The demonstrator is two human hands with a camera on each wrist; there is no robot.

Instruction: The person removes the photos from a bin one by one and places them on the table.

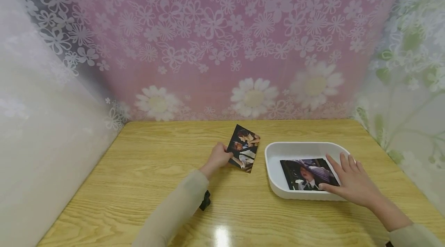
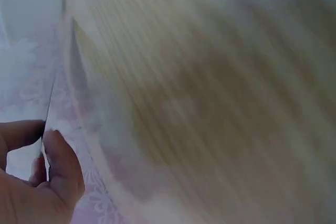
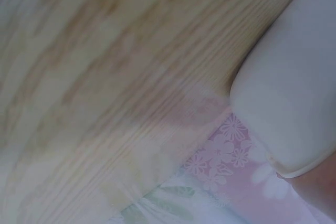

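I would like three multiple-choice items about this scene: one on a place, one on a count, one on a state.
1. Where does the photo under the right hand lie?
A. in the white tray
B. on the bare table
C. against the curtain

2. How many photos are visible?
A. one
B. two
C. four

3. How does the left hand meet its photo?
A. flat palm on top
B. not touching
C. pinching its edge

Answers: 1 A, the photo in the tray lies inside the white tray. 2 B, one in the tray, one held photo. 3 C, the fingers grip its left edge above the table.
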